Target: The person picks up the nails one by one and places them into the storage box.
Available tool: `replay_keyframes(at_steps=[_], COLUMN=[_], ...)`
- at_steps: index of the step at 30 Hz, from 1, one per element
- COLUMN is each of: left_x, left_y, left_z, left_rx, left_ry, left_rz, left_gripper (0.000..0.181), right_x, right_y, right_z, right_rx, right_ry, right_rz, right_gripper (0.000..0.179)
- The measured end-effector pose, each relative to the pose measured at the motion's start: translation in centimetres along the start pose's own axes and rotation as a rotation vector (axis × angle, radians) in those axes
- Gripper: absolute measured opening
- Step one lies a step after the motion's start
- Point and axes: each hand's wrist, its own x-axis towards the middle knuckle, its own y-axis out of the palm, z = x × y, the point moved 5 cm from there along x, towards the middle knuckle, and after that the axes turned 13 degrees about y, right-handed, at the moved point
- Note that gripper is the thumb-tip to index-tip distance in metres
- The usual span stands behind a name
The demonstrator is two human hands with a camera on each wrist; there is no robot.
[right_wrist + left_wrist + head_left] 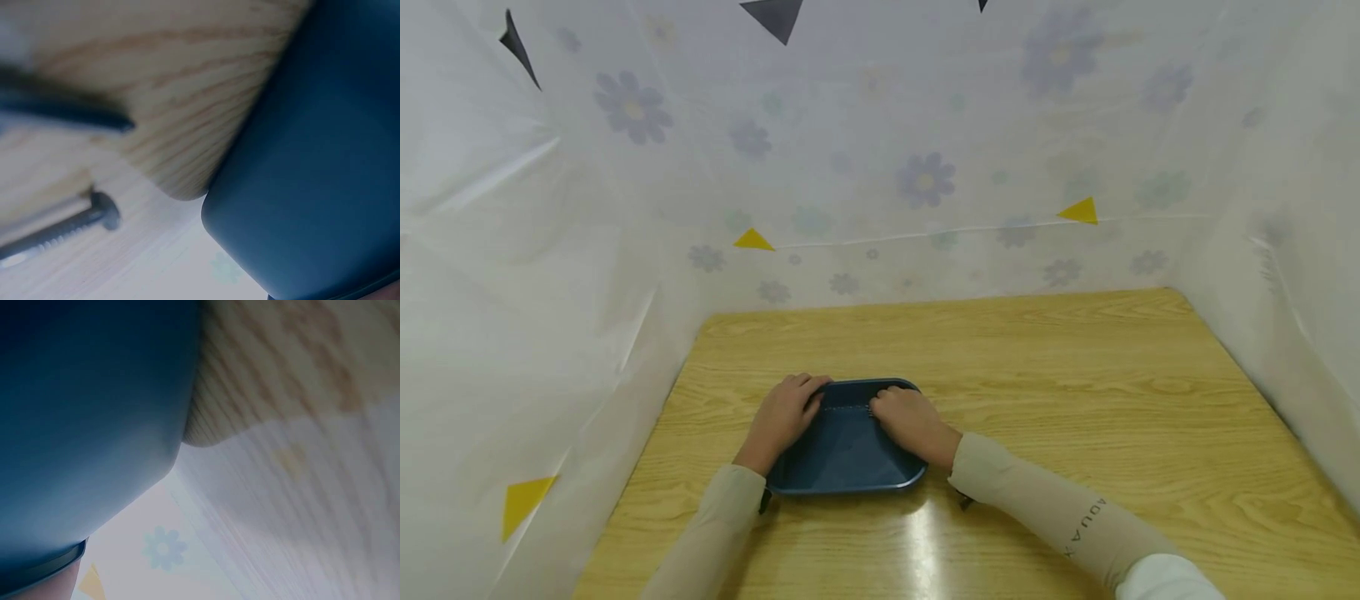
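Note:
A dark blue rectangular tray [846, 454] with rounded corners and raised walls is near the middle of the table in the head view. My left hand [786, 417] grips its left rim toward the far corner, thumb on the inner side. Across the right rim reaches my right hand [910, 421], its fingers curled at the far right part of the tray. Pale glints run along the far base edge, up to the right fingertips. Both wrist views show the outer tray wall [94, 425] [312, 175] close up, with a bit of skin at the rim.
A wood-grain table [1075, 383] is enclosed by whitish plastic sheeting [850, 108] with a flower pattern at the back. Yellow triangles [1078, 212] mark the sheeting. The right wrist view shows a blurred grey bolt-like thing [103, 211] and a dark bar [69, 112] beside the tray.

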Motion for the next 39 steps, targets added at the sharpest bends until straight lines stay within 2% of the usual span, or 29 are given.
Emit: replay_keyframes(at_steps=[12,18,22,28,33,39], left_x=[0.2,0.3,0.2,0.4,0.4,0.4], left_y=[0.1,0.3,0.5,0.5,0.3,0.1], left_z=[0.0,0.2,0.4,0.5,0.4,0.4], left_rx=[-0.001,-0.009,-0.007,0.001,-0.002,0.002], left_ry=[0.011,0.015,0.004,0.004,0.011,0.014], left_rz=[-0.002,-0.007,0.000,0.007,-0.003,-0.011], left_gripper=[0.031,0.031,0.032,0.033,0.033,0.033], right_x=[0.0,0.0,-0.7,-2.3,-4.3,-6.8], right_y=[-0.1,-0.2,-1.3,-3.7,-5.2,-6.0], right_z=[-0.2,-0.4,-0.8,-3.2,-5.8,-8.8], right_rx=[0.017,0.167,0.304,0.397,0.411,0.409], right_ry=[0.005,-0.013,-0.032,0.004,0.053,0.103], right_rz=[-0.008,0.020,0.032,0.030,0.055,0.057], right_gripper=[0.013,0.009,0.011,0.012,0.013,0.013])
